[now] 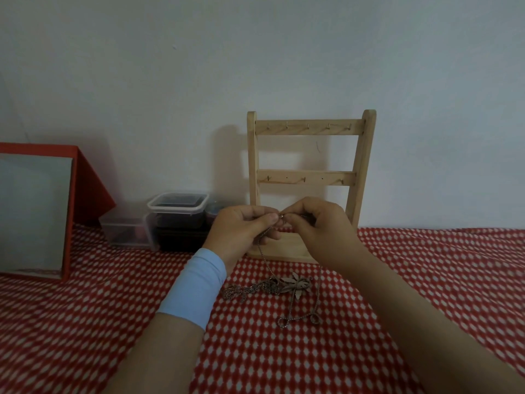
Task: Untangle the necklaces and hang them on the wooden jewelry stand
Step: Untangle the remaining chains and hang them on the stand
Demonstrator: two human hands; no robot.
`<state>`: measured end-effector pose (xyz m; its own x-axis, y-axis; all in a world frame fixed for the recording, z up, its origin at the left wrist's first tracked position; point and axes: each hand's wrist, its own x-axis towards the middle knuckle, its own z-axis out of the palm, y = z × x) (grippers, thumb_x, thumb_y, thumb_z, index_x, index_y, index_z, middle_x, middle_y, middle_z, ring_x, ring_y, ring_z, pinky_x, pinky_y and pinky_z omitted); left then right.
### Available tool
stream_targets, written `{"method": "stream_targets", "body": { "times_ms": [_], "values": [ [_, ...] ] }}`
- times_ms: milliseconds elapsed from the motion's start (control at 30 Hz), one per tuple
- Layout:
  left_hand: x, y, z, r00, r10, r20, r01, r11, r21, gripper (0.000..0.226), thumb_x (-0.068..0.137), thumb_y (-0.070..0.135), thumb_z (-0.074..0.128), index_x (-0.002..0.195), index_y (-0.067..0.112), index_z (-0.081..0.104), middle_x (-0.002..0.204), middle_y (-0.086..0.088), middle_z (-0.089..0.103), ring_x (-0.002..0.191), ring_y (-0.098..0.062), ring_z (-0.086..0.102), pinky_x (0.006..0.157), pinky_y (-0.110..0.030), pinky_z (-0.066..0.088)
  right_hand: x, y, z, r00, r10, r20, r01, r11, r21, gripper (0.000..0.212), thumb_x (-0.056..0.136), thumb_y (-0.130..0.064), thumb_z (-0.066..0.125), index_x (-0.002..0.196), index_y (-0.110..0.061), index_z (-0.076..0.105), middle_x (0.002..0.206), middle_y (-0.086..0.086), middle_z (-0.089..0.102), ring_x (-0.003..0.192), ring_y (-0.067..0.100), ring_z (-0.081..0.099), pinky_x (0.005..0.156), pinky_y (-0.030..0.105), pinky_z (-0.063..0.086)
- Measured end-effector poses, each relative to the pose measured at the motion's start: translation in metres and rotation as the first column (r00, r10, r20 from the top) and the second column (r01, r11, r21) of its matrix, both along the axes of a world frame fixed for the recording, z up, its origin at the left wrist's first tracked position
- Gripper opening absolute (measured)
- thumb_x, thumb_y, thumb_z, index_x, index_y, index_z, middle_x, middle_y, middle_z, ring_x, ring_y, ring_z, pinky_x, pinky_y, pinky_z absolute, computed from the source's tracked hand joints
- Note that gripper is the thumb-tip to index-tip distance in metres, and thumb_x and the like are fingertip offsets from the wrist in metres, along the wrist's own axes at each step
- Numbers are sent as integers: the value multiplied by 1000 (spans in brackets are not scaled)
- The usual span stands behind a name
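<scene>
A wooden jewelry stand (309, 177) with two hook rails stands against the wall; nothing hangs on its hooks. In front of its base, my left hand (241, 231) and my right hand (321, 231) meet, each pinching an end of a thin chain at its small ring clasp (281, 216). The chain (265, 255) drops from my left fingers to the cloth. There it joins a tangled heap of necklaces (272, 288) with pale leaf-shaped pendants, and a looped chain end (298, 319) trails nearer to me.
A red and white patterned cloth (426, 280) covers the table. Stacked clear plastic containers (173, 220) sit left of the stand. A red box with a grey panel (37, 211) stands at the far left. A blue band wraps my left wrist.
</scene>
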<state>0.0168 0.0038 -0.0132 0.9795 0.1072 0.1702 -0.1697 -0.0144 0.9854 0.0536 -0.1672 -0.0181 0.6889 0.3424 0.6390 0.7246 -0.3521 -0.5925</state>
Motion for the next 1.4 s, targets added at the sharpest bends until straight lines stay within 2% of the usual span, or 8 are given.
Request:
{"method": "stream_targets", "body": {
  "times_ms": [267, 400, 500, 633, 833, 1000, 1200, 1400],
  "values": [
    [-2, -3, 0, 996, 25, 81, -30, 998, 59, 8, 89, 7, 68, 92, 12, 74, 82, -6, 77, 70, -12, 71, 59, -18, 52, 0, 4, -1, 998, -56, -33, 57, 998, 19, 15, 97, -13, 66, 93, -25, 74, 84, -20, 68, 83, -8, 64, 70, 6, 48],
    [0, -2, -1, 996, 23, 89, -33, 994, 108, 10, 89, 8, 68, 96, 11, 75, 81, -5, 77, 71, -12, 70, 62, -18, 52, 5, 3, -4, 991, -134, 12, 134, 991, 9, 12, 97, -13, 66, 96, -19, 76, 84, -24, 64, 83, -12, 61, 70, 4, 46],
    [0, -2, -1, 997, 21, 77, -28, 996, 83, 11, 89, 8, 68, 97, 11, 74, 85, -9, 77, 70, -13, 69, 62, -19, 52, 9, -1, -4, 985, -173, 26, 172, 985, 25, 12, 97, -13, 67, 96, -20, 76, 84, -25, 63, 83, -13, 61, 71, 4, 46],
    [0, -5, 0, 999, 12, 48, -11, 999, -31, 9, 90, 5, 66, 96, 9, 72, 83, -8, 76, 65, -13, 69, 55, -18, 51, 5, -3, 2, 995, -20, -95, 23, 999, 33, 13, 97, -12, 66, 91, -19, 75, 82, -18, 70, 75, -9, 64, 68, 7, 47],
    [-1, -5, -2, 999, 9, 33, -8, 1000, -24, 12, 91, 5, 64, 101, 3, 71, 82, -9, 75, 63, -13, 67, 57, -20, 54, 3, -4, 4, 993, 40, -108, -40, 999, 4, 13, 97, -10, 66, 91, -17, 75, 82, -15, 71, 74, -7, 66, 68, 8, 49],
    [0, -3, -3, 999, 4, 32, -4, 1000, -10, 12, 92, 6, 63, 101, 3, 71, 82, -8, 75, 64, -13, 68, 59, -20, 55, 3, -3, 5, 997, -8, -74, 5, 999, -53, 15, 97, -12, 66, 88, -21, 73, 77, -19, 66, 70, -11, 61, 64, 7, 46],
    [0, -7, -4, 999, 18, 37, -18, 1000, 3, 12, 91, 3, 63, 100, 1, 71, 82, -9, 76, 64, -11, 68, 59, -18, 55, 4, -1, 4, 995, -80, -60, 74, 992, -103, 18, 98, -18, 64, 87, -30, 71, 79, -21, 65, 76, -10, 62, 64, 8, 46],
    [1, -6, -3, 1000, 6, 23, -6, 1000, -28, 13, 89, 0, 65, 99, 4, 73, 84, -9, 76, 67, -11, 68, 62, -19, 55, 5, 0, 2, 988, -156, -14, 155, 984, -94, 15, 99, -20, 64, 90, -29, 73, 79, -24, 63, 74, -6, 60, 65, 9, 45]
  ]
}}
